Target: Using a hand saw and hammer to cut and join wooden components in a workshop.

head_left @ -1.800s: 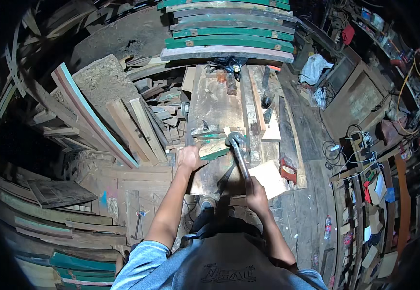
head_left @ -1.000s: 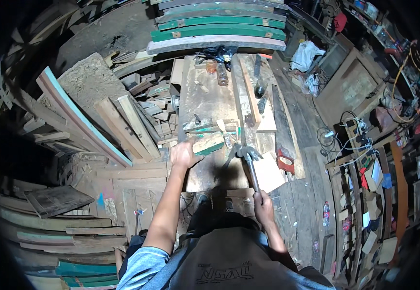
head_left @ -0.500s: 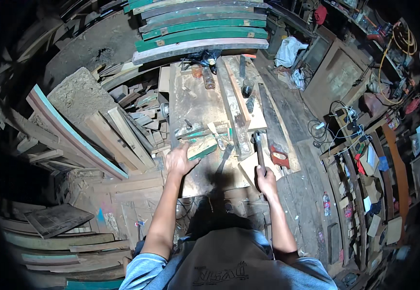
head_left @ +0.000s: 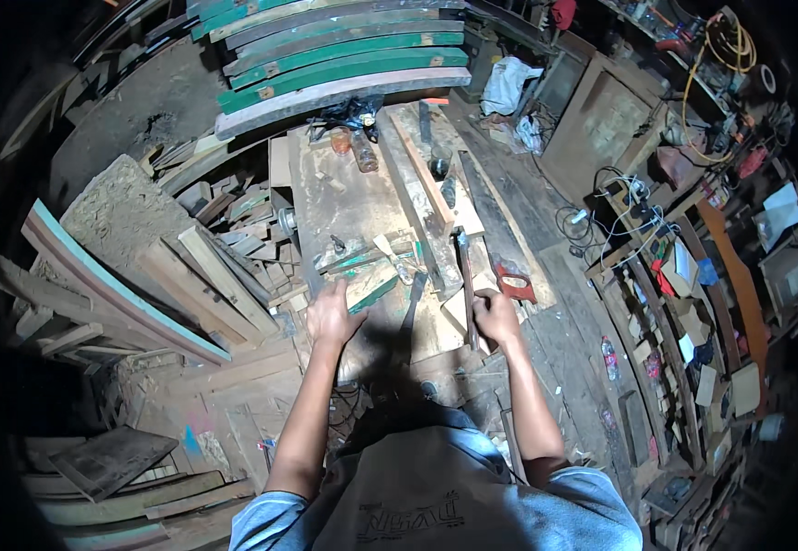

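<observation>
My left hand (head_left: 329, 318) is closed around the near left end of a short wood block (head_left: 371, 286) with a green painted edge, its thumb along the near side. The block lies on the worn wooden worktop (head_left: 325, 197). On the right, a hammer (head_left: 468, 289) with a long dark handle lies lengthwise at the worktop's near part. My right hand (head_left: 498, 319) is just right of that handle, fingers loosely bent and not wrapped around it; whether they touch it is unclear. A pale-handled scraper-like tool (head_left: 384, 245) and a dark flat blade (head_left: 414, 301) lie beyond and right of the block.
A handsaw with a red handle (head_left: 516, 283) lies to the right. Long boards (head_left: 427, 179) run across the worktop, near glass jars (head_left: 365, 151). Green and grey planks (head_left: 348, 69) are stacked at the far side. Scrap wood (head_left: 252, 234) fills the left; cables (head_left: 633, 197) hang at right.
My right hand has moved off the hammer's handle, which now lies on the worktop beside it. My left hand stays at the block. The whole view has shifted slightly.
</observation>
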The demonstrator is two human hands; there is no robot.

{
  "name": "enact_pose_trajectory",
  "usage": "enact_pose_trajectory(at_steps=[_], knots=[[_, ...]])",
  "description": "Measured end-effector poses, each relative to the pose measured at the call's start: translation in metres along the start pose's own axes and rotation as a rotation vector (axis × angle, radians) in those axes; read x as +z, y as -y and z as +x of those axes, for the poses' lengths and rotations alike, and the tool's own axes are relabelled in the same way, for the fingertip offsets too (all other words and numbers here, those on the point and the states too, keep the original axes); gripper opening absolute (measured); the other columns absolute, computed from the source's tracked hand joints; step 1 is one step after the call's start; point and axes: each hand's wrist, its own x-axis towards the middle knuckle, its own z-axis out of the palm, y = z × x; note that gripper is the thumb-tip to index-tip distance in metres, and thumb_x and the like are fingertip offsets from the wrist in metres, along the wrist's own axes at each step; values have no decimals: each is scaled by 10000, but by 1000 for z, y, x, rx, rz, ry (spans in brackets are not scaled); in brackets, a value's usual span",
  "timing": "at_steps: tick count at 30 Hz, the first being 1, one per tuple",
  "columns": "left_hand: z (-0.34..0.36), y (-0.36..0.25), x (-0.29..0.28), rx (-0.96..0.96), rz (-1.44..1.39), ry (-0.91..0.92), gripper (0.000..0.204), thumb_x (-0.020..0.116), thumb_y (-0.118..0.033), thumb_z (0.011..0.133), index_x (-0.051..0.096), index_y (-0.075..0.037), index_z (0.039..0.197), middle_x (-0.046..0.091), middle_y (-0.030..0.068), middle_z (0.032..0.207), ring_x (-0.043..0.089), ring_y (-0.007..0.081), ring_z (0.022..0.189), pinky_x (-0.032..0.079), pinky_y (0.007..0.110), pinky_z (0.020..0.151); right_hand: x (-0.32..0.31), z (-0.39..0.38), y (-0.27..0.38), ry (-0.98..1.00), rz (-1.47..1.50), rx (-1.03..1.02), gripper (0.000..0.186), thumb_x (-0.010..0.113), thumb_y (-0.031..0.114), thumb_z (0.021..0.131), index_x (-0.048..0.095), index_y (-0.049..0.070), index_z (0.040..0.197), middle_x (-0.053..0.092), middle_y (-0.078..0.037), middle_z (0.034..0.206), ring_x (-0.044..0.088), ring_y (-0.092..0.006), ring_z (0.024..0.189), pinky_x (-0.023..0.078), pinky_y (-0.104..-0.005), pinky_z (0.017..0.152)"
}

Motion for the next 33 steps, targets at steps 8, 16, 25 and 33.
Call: enact_pose_trajectory(at_steps=[8,16,25,33], knots=[[1,4,10,50,48,-28,713,861,-413,714,570,-78,1272,690,158,1071,694,354,970,573,469,786,-44,28,-81,-75,-327,-87,229,641,7,790,723,27,1003,691,-246,1023,655,-425,991,529,-472,869],[-3,27,23,99,13,-67,722,827,-426,735,570,-86,1316,700,165,1004,695,360,913,544,482,731,-56,59,-56,358,-748,22,361,724,161,791,708,42,1131,688,-202,1180,655,-368,1114,532,-427,972],[3,20,23,106,12,10,730,849,-419,719,565,-92,1307,709,148,974,705,333,930,544,475,745,-67,70,-103,243,-645,-28,421,690,177,844,614,43,1236,685,-231,1174,625,-404,1149,470,-492,984],[23,40,24,201,29,86,717,855,-393,723,548,-81,1290,684,158,1096,680,363,990,546,480,810,-89,39,-11,-360,-481,-226,369,714,325,898,612,15,1071,624,-141,840,613,-324,796,483,-446,784]])
